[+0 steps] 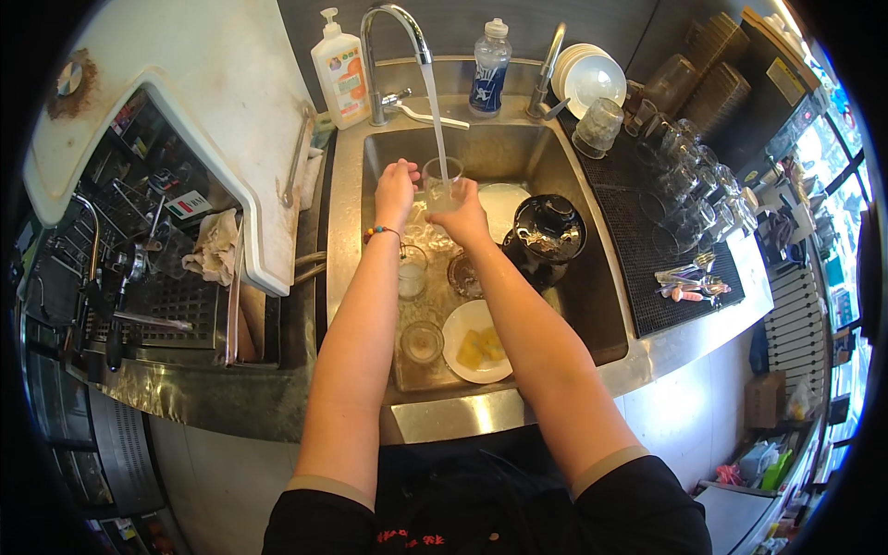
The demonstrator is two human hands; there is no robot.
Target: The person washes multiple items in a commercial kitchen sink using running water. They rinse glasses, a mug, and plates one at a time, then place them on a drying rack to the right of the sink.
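Water runs from the left chrome faucet (397, 28) into a clear drinking glass (442, 182), which my right hand (463, 214) grips from its right side. My left hand (397, 189), with a beaded bracelet at the wrist, is raised just left of the glass, its fingers slightly curled and nothing seen in it. Below the hands, in the steel sink (576, 305), are more glasses (411, 277), a small glass (422, 342), and a white plate (458, 319) with yellow pieces on it. Black glossy crockery (549, 229) stands at the right, near a pale round dish (503, 205).
A pump bottle (345, 76), a white-handled brush (433, 119) and a clear bottle (490, 69) stand or lie behind the sink. At the right, a black drain mat (642, 277) bears upturned glasses (683, 187), cutlery (694, 281) and stacked white plates (595, 80). Coffee-machine parts (132, 270) are at left.
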